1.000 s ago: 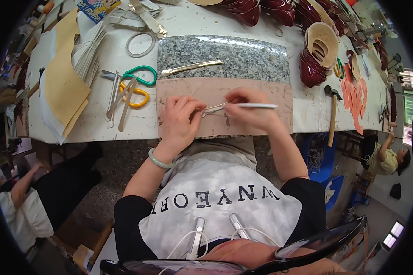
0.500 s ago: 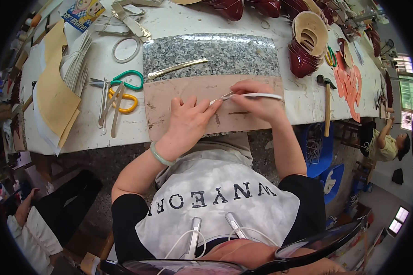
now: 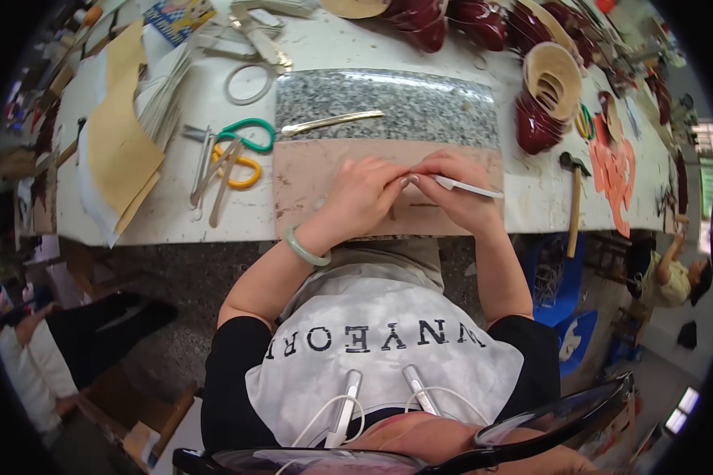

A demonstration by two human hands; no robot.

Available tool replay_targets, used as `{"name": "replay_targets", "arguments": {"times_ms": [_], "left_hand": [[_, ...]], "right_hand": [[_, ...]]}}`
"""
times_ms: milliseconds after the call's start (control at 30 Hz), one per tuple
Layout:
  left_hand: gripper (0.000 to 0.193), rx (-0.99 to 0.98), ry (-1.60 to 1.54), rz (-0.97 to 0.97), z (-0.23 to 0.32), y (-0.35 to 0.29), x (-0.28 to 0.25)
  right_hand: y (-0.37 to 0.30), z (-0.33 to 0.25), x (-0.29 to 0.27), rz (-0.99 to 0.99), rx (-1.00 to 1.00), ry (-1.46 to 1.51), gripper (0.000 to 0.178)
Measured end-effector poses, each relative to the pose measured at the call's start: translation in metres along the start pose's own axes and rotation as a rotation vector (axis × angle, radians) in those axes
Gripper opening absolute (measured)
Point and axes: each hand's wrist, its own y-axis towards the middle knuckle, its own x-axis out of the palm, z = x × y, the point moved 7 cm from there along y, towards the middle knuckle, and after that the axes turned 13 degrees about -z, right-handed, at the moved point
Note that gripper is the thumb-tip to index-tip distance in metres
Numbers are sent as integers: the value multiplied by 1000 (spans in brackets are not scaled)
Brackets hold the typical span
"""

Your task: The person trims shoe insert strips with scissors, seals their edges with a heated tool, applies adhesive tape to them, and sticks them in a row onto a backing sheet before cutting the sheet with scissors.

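a blue bin below the table holds pale scraps. over a pink board, left hand and right hand meet at the fingertips, the right gripping a white pen; the left's grip i cannot tell. the thin strip visible between them earlier is out of sight. beyond, a gold strip lies on a stone slab.

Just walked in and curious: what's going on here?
A person works over a flat pinkish-tan mat. The right hand has a slim white pen-like tool in its grip; the left hand is close beside it. Anything between them is hidden. A thin gold strip lies on the speckled grey stone slab.
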Motion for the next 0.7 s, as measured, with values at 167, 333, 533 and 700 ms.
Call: {"name": "replay_targets", "arguments": {"times_ms": [167,333,533,700], "left_hand": [[18,-104,-250,85,-26,-28,-33],[22,-392,62,387,-98,-79,-97],[29,-289,463,402,-101,-61,-99],[23,-151,493,260,-89,-29,-86]], "right_hand": [[22,-30,29,37,-303,-131,17],[13,-88,54,134,-630,-302,19],[10,-49,46,132,-352,-132,18],[-3,-44,36,70,-260,-160,15]]}}
